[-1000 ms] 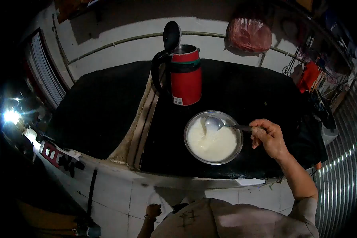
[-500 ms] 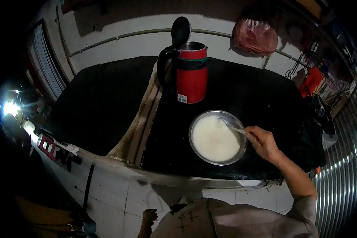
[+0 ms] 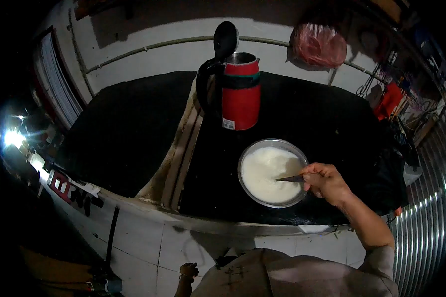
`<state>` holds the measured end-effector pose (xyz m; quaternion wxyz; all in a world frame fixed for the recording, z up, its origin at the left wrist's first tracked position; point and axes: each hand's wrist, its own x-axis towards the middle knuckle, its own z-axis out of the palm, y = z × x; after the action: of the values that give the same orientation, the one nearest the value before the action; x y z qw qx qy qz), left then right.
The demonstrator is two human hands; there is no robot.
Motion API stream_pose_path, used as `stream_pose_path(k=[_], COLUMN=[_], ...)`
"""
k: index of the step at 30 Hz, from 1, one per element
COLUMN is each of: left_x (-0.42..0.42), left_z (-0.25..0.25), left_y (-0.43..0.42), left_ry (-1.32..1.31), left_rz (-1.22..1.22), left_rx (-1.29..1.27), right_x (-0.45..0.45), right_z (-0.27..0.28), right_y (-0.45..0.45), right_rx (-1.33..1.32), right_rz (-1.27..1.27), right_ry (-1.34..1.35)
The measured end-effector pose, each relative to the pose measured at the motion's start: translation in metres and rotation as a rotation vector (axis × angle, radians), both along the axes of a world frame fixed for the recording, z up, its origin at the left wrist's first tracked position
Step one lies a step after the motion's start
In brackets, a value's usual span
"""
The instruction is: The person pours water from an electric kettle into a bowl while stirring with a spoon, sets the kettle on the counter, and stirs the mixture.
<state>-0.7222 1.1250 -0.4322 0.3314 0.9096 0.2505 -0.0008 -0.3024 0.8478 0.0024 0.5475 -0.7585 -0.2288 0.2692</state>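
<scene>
A metal bowl [image 3: 242,184] of milky white liquid [image 3: 267,166] stands on the black tabletop. My right hand [image 3: 327,184] is at the bowl's right rim, its fingers closed around the handle of a spoon [image 3: 290,178]. The spoon's far end is dipped in the liquid and hidden there. My left hand [image 3: 189,269] hangs low beside my body, off the table, with its fingers curled and nothing visible in them. Behind the bowl stands a red kettle [image 3: 240,101] with its black lid [image 3: 226,38] raised.
A raised strip [image 3: 181,158] divides the black surface left of the bowl. A red plastic bag [image 3: 322,45] hangs on the back wall. Corrugated metal [image 3: 428,218] rises at the right. A bright light [image 3: 14,137] shines at the far left.
My right hand has turned and dropped slightly, moving the spoon from the bowl's upper right towards its middle. The liquid's surface looks stirred. My left hand is still low by my body.
</scene>
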Motion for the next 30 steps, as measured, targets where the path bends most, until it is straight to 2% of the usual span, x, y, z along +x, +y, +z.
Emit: stream_pose_path(k=[1,2,4,5,6,8,11,12,14,16,17,18,19,21,22,23,24,26,28,30], left_x=[0.002,0.005,0.006,0.006,0.005,0.004,0.003,0.002,0.001,-0.003,-0.003,-0.004,-0.005,-0.005,-0.005,-0.005,-0.005,0.000,0.014,0.027], left_z=[0.005,0.010,0.009,0.007,0.003,-0.002,-0.007,-0.010,-0.020,-0.038,-0.041,-0.043,-0.046,-0.046,-0.046,-0.043,-0.041,-0.036,-0.025,0.016], left_y=[-0.004,-0.009,-0.013,-0.013,-0.009,-0.005,-0.002,-0.002,-0.001,0.005,0.007,0.009,0.010,0.011,0.011,0.010,0.006,-0.001,-0.004,-0.011], left_ry=[0.036,0.063,-0.048,-0.088,-0.115,-0.138,-0.122,-0.210,-0.297,-0.411,-0.449,-0.374,-0.337,-0.276,-0.264,-0.252,-0.214,-0.173,0.081,0.085], left_rz=[0.117,0.255,0.436,0.497,0.349,0.199,0.186,0.188,0.188,0.177,0.173,0.143,0.130,0.069,0.047,0.025,0.168,0.316,0.782,0.815], left_rx=[-0.207,-0.397,-0.544,-0.592,-0.471,-0.351,-0.379,-0.403,-0.428,-0.477,-0.494,-0.475,-0.465,-0.395,-0.366,-0.337,-0.471,-0.604,-0.840,-0.860], right_x=[0.000,0.000,0.000,-0.001,-0.003,-0.003,-0.004,-0.005,-0.008,-0.006,-0.005,-0.004,-0.005,-0.006,-0.005,-0.002,0.000,0.002,0.005,0.008], right_z=[-0.001,-0.003,-0.007,-0.008,-0.007,-0.004,0.004,0.009,0.017,0.016,0.012,0.009,0.010,0.013,0.012,0.009,0.007,0.005,0.003,-0.001], right_y=[-0.003,-0.006,-0.016,-0.019,-0.022,-0.029,-0.036,-0.037,-0.038,-0.042,-0.043,-0.043,-0.043,-0.040,-0.039,-0.039,-0.038,-0.038,-0.036,-0.033], right_rx=[0.037,0.037,0.183,0.182,0.230,0.277,0.352,0.353,0.205,0.126,0.100,0.074,0.074,-0.087,-0.087,-0.098,-0.109,-0.145,-0.181,-0.124], right_rz=[-0.044,-0.045,-0.106,-0.106,-0.127,-0.150,-0.145,-0.148,-0.192,-0.202,-0.160,-0.115,-0.114,-0.012,-0.010,0.053,0.118,0.150,0.181,0.184], right_ry=[0.130,0.132,0.377,0.377,0.393,0.411,0.201,0.202,-0.070,-0.128,-0.341,-0.555,-0.554,-0.892,-0.891,-1.038,-1.184,-1.190,-1.196,-1.174])
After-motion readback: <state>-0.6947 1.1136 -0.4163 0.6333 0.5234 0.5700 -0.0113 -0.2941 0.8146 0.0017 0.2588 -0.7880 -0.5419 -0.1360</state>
